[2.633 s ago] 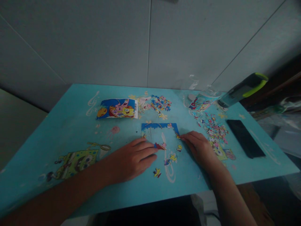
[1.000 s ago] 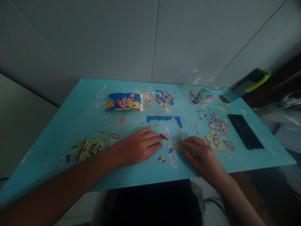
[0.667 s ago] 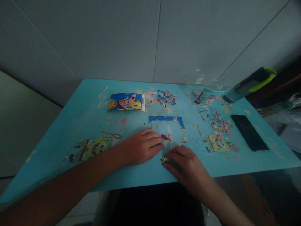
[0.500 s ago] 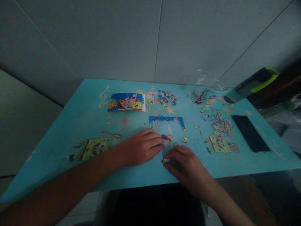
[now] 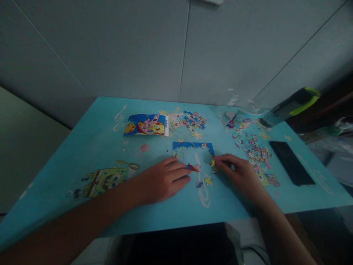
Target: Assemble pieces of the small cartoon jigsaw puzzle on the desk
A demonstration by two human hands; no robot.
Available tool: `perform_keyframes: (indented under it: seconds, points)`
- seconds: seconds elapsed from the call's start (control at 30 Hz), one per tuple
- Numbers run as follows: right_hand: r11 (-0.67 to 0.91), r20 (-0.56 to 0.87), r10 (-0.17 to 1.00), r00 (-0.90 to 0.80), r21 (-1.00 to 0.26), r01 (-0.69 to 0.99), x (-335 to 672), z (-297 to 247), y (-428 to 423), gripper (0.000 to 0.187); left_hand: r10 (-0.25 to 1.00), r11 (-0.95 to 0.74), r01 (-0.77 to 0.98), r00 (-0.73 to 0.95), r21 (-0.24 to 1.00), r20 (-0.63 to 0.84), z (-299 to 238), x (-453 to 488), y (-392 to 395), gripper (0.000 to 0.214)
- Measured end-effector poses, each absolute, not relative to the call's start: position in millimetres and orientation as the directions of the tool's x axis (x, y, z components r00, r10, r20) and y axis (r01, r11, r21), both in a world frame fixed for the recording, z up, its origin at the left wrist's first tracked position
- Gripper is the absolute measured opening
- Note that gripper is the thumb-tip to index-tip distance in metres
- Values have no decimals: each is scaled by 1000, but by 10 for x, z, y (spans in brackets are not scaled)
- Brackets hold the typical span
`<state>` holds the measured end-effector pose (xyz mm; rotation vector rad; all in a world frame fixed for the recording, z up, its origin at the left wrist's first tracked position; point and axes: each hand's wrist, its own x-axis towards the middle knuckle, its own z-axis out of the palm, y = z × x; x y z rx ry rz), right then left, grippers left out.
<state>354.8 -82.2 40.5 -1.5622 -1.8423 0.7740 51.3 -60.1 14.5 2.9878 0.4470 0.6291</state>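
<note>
My right hand (image 5: 241, 175) pinches a small yellow jigsaw piece (image 5: 212, 163) at the lower end of the right side of a partly joined blue puzzle border (image 5: 193, 145). Whether that piece is joined to the border I cannot tell. My left hand (image 5: 165, 180) lies palm down with fingers stretched out, left of the border's inner space. Its fingertips are beside a small red-and-blue joined section (image 5: 194, 168). Below this section lie a loose yellow piece (image 5: 208, 180) and a darker blue piece (image 5: 199, 184).
A picture sheet (image 5: 147, 125) lies at the back left, beside a pile of pieces (image 5: 194, 120). On the right are another pile (image 5: 256, 149), a black phone (image 5: 291, 162), a clear jar with a printed label (image 5: 242, 119) and a tilted bottle (image 5: 286, 106) on the blue table (image 5: 82, 147).
My right hand has moved up and right from near the front edge to the border's right side. The piece by its fingers earlier now seems to lie loose. The left hand stays nearly still.
</note>
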Motion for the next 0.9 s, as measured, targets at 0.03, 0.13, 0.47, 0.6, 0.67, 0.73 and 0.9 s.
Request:
perform_keyframes:
  seconds: [0.03, 0.13, 0.47, 0.6, 0.67, 0.73, 0.9]
  points:
    - [121, 81, 993, -91, -754, 646, 3614, 372, -764, 19, 298, -955, 272, 874, 121, 385, 151, 512, -602, 23]
    - [125, 141, 990, -23, -780, 613, 3716, 283, -690, 25, 306, -952, 277, 873, 132, 380, 170, 515, -607, 23]
    - [153, 216, 976, 25, -763, 628, 3711, 269, -769, 20, 289, -957, 267, 877, 109, 385, 178, 523, -608, 23]
    - [164, 235, 972, 25, -748, 643, 3720, 250, -770, 20, 296, -955, 268, 867, 126, 402, 172, 523, -608, 23]
    - [177, 252, 967, 23, -739, 650, 3718, 241, -772, 20, 300, -954, 269, 868, 132, 395, 176, 520, -608, 23]
    - [192, 278, 960, 25, -722, 665, 3717, 235, -773, 19, 303, -953, 272, 874, 133, 380, 182, 515, -608, 23]
    - [203, 328, 944, 33, -658, 725, 3710, 237, -795, 18, 300, -954, 273, 888, 125, 349, 173, 500, -609, 24]
